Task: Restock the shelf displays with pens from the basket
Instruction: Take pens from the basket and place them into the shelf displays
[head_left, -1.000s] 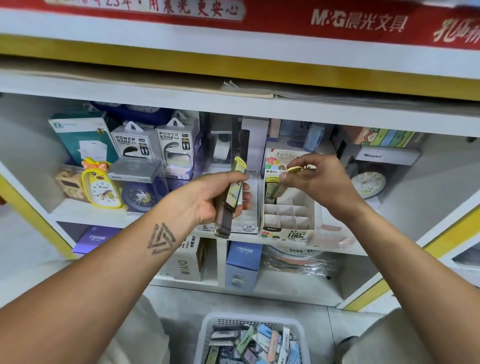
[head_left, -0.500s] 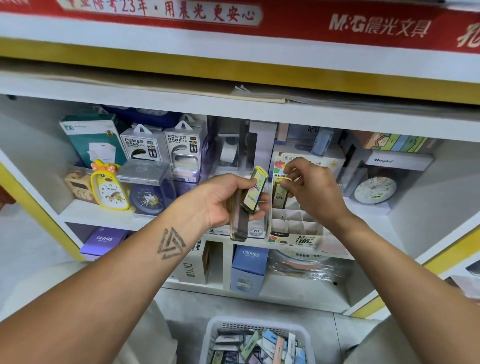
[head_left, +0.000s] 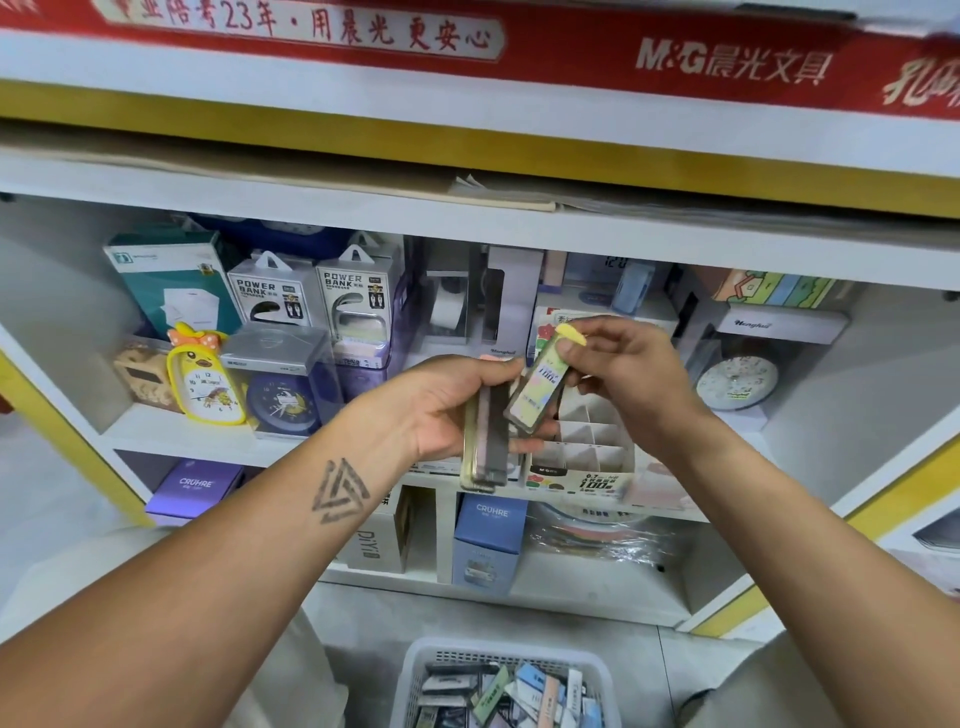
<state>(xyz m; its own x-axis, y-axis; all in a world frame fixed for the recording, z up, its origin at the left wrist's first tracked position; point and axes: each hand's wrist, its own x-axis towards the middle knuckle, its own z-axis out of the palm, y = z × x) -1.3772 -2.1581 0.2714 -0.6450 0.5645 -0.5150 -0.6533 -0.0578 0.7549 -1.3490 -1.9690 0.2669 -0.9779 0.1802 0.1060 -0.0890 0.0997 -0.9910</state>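
Observation:
My left hand grips a small stack of slim pen packs, held upright in front of the shelf. My right hand pinches the yellow-capped top of one more pack, tilted and touching the stack. Right behind the hands, on the middle shelf, stands a white cardboard display box with divided compartments, several of them bare. At the bottom of the view a white plastic basket on the floor holds several more packs.
The middle shelf carries power bank boxes, a yellow duck clock, a blue clock and a white round clock. Blue and purple boxes fill the lower shelf. A yellow-edged shelf board overhangs above.
My right hand came back from the display box to the stack in my left hand and now pinches the yellow-topped pack that my left hand held. The camera view shifted slightly.

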